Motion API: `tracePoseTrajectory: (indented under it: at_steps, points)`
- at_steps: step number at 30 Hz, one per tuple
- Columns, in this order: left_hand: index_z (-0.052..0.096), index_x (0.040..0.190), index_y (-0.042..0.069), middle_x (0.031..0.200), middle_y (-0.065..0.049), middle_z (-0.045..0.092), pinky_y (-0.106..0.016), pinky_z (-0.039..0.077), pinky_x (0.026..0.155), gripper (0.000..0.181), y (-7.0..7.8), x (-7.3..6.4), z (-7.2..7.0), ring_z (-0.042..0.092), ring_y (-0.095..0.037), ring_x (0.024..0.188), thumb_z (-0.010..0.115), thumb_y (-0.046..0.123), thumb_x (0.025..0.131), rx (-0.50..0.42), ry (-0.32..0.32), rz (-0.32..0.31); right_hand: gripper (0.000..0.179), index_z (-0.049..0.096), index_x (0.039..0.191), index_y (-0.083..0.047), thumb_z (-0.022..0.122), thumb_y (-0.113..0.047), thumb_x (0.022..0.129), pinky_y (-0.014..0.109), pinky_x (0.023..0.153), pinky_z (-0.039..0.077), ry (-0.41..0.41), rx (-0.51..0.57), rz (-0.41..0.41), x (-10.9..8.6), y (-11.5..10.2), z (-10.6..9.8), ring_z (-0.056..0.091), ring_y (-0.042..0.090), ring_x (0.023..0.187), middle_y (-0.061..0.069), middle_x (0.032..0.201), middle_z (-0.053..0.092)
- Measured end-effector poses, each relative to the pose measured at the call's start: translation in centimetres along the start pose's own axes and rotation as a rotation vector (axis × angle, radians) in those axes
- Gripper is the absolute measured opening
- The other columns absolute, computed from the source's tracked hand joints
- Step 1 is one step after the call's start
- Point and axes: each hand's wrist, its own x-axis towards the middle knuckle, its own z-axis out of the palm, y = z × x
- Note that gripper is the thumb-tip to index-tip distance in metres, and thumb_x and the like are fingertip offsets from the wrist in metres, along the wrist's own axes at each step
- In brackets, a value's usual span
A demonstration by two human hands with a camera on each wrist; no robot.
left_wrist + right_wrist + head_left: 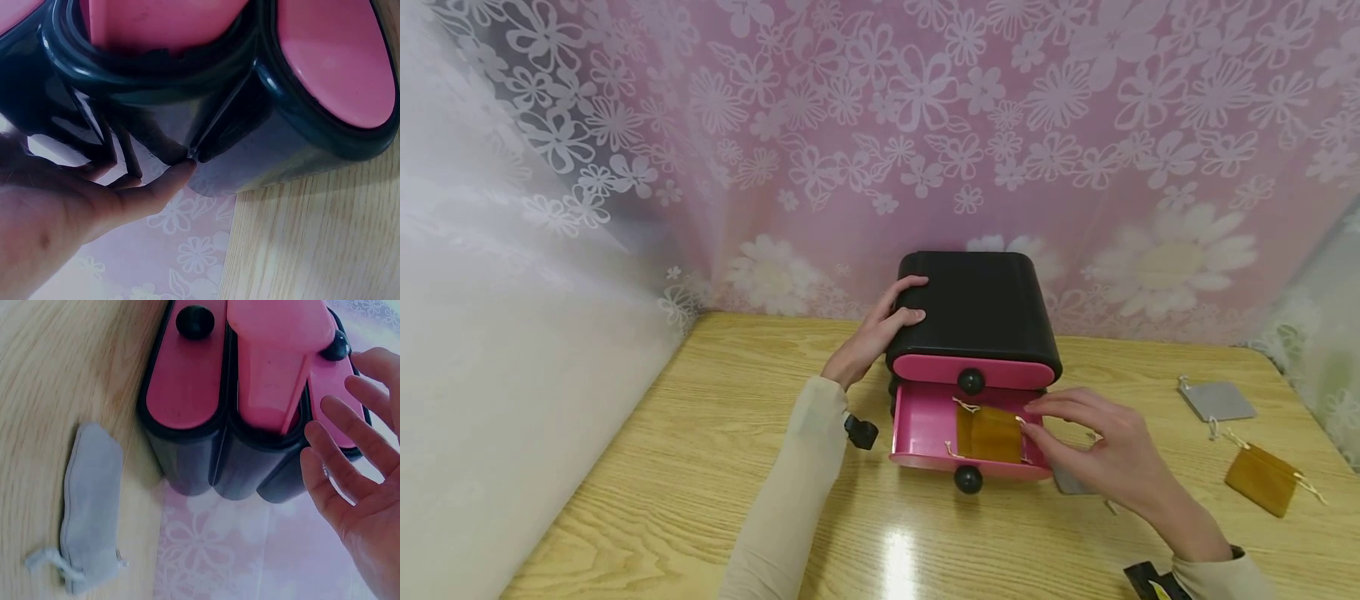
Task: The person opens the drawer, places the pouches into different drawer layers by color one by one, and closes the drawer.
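Note:
A small black cabinet (970, 300) with pink drawers stands on the table, and its middle drawer (922, 425) is pulled out. Inside that drawer lie mustard drawstring pouches (988, 437), overlapping, with pale cords. My left hand (880, 329) rests against the cabinet's left side, thumb and fingertips on its top edge; in the left wrist view its fingers touch the glossy black side. At the drawer's right edge is my right hand (1101, 446), thumb and fingertips close to the pouches. The right wrist view shows its fingers (356, 437) spread apart, nothing between them.
A grey pouch (94, 500) lies on the table right of the cabinet, partly under my right hand in the head view. Farther right are another grey pouch (1221, 401) and a mustard pouch (1262, 479). A flowered pink curtain (850, 167) hangs behind.

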Motion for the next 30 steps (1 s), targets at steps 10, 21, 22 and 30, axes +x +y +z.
tracePoseTrajectory:
  at_steps: [10, 21, 22, 30]
  points:
    - [0.045, 0.146, 0.045, 0.159, 0.003, 0.035, -0.048, 0.043, 0.115, 0.046, 0.1, -0.2, 0.0, 0.055, -0.024, 0.131, 0.055, 0.035, 0.102, -0.002, -0.001, -0.002, 0.046, 0.079, 0.101, -0.018, 0.092, 0.002, 0.062, 0.006, 0.079, 0.05, -0.009, -0.058, 0.051, -1.1, -0.1, -1.5, 0.063, -0.011, 0.09, -0.007, 0.098, 0.074]
    - [0.045, 0.146, 0.045, 0.161, 0.004, 0.031, -0.048, 0.042, 0.116, 0.046, 0.0, -0.2, 0.0, 0.053, -0.024, 0.134, 0.054, 0.034, 0.102, 0.005, -0.001, 0.004, 0.059, 0.079, 0.11, -0.017, 0.092, 0.005, 0.057, 0.003, 0.082, 0.046, 0.061, -0.109, 0.088, -2.5, 0.6, -3.2, 0.058, -0.013, 0.097, -0.006, 0.103, 0.071]
    - [0.045, 0.146, 0.045, 0.161, 0.004, 0.031, -0.048, 0.042, 0.116, 0.046, 0.0, -0.2, 0.0, 0.053, -0.024, 0.134, 0.054, 0.034, 0.102, 0.006, 0.0, 0.004, 0.06, 0.078, 0.112, -0.017, 0.092, 0.005, 0.057, 0.003, 0.083, 0.045, 0.067, -0.114, 0.099, -2.6, 0.7, -3.4, 0.058, -0.013, 0.099, -0.006, 0.105, 0.07]
    - [0.045, 0.147, 0.044, 0.16, 0.003, 0.032, -0.048, 0.041, 0.116, 0.046, 0.0, -0.2, 0.0, 0.053, -0.024, 0.133, 0.054, 0.034, 0.102, 0.01, 0.001, 0.004, 0.065, 0.078, 0.116, -0.017, 0.093, 0.003, 0.056, 0.0, 0.084, 0.041, 0.1, -0.155, 0.156, -3.5, 1.2, -4.4, 0.053, -0.017, 0.107, -0.014, 0.112, 0.066]
